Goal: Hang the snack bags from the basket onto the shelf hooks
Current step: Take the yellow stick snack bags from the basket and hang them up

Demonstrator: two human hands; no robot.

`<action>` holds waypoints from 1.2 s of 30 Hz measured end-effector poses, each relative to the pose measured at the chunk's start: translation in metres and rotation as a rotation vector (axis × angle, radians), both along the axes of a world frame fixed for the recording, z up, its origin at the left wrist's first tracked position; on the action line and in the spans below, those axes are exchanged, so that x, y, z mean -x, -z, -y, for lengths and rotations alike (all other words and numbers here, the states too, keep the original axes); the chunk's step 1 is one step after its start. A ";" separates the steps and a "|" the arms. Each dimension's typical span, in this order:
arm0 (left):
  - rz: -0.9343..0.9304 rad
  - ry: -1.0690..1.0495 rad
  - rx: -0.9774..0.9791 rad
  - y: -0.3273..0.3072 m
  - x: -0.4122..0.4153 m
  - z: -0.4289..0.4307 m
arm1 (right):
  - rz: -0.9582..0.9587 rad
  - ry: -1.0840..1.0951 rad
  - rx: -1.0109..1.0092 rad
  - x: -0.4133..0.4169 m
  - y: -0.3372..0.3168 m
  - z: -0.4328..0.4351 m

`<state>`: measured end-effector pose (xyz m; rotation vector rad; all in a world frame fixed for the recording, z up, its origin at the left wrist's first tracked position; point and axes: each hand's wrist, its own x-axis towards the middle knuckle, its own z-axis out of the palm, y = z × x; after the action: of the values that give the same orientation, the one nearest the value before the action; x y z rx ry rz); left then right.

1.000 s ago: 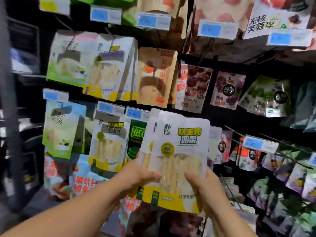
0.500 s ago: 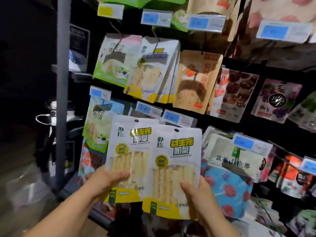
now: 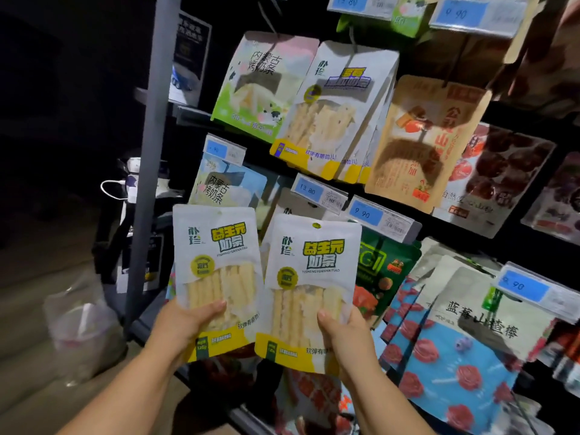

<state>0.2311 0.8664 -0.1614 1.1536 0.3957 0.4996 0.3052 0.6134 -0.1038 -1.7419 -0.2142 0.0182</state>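
Grips are holding bottoms only: left hand [image 3: 179, 324] is pinching the seven-o'clock bag [image 3: 216, 268], right hand [image 3: 345, 337] the five-o'clock bag [image 3: 310, 277] (probably leaving tops free for hanging).

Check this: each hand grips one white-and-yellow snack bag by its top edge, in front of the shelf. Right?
Not the top edge. In the head view the left hand grips the left bag and the right hand grips the right bag near their bottom ends, in front of the shelf.

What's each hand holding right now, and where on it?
Left hand pinches the left bag at its lower left; right hand the right bag at its lower right.
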 end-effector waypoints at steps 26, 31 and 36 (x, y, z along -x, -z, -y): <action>-0.156 -0.173 -0.244 0.006 0.001 -0.016 | 0.008 0.125 -0.046 -0.050 -0.005 -0.053; -0.175 -0.181 -0.358 0.003 0.004 -0.016 | 0.001 0.146 0.026 -0.053 -0.013 -0.057; -0.192 -0.185 -0.411 0.006 0.005 -0.019 | -0.011 0.159 0.253 -0.057 -0.015 -0.057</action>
<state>0.2264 0.8854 -0.1677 1.5777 0.5872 0.6537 0.3626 0.6707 -0.0889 -2.0061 -0.0669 -0.0637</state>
